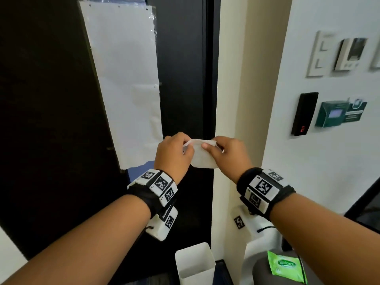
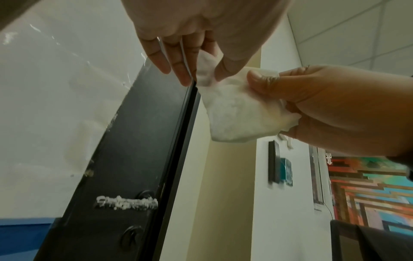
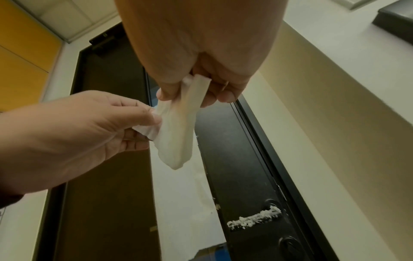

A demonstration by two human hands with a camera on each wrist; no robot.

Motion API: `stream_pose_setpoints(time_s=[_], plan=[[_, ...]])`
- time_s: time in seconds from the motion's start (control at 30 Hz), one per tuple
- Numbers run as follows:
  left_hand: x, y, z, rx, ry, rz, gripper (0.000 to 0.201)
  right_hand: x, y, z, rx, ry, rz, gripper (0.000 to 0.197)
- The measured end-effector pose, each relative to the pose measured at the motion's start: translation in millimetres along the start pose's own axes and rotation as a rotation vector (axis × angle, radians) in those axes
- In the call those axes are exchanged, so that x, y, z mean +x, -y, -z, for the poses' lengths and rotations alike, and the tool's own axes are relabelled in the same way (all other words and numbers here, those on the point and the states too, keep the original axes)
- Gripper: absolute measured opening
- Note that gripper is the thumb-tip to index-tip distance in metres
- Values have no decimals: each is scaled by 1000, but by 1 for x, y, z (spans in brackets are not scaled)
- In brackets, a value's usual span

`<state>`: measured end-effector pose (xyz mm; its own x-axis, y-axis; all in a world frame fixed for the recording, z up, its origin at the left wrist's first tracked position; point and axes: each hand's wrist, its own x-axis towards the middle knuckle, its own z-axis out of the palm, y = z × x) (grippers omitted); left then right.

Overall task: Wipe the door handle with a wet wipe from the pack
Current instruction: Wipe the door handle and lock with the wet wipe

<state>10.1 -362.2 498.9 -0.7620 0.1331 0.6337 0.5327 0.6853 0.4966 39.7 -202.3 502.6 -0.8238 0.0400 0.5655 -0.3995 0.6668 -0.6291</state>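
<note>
A folded white wet wipe (image 1: 202,154) hangs between both hands in front of the black door (image 1: 183,79). My left hand (image 1: 174,153) pinches its left edge and my right hand (image 1: 228,155) pinches its right edge; the wipe (image 2: 234,113) (image 3: 176,134) droops below the fingers. The black door handle (image 2: 127,203) (image 3: 254,219), speckled with white residue, sits lower on the door and is hidden by my arms in the head view. The green wipe pack (image 1: 285,266) lies on a grey surface at lower right.
A large white paper sheet (image 1: 123,79) is taped to the door. A white open bin (image 1: 194,262) stands on the floor below. Wall switches (image 1: 317,54), a black card reader (image 1: 304,113) and a green device (image 1: 331,114) hang on the right wall.
</note>
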Motion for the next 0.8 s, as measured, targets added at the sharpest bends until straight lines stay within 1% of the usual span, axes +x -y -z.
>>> stream_pose_setpoints(time_s=[0.2,0.33,0.43,0.5,0.67,0.8], plan=[[12,-3,34,-88,-33,-9,14,10,29,1,50,5,26,34],[16,-1,39,-108,-34,-31,21,15,32,-1,113,-13,14,35],[23,3,33,-116,-31,-32,23,22,28,-5,179,1,2,35],[30,10,25,-111,-14,-29,24,30,20,-10,219,7,1,30],[60,33,-5,-67,20,-7,27,65,-15,-31,268,30,3,29],[93,60,-35,-44,8,17,22,102,-55,-48,365,25,-108,28]])
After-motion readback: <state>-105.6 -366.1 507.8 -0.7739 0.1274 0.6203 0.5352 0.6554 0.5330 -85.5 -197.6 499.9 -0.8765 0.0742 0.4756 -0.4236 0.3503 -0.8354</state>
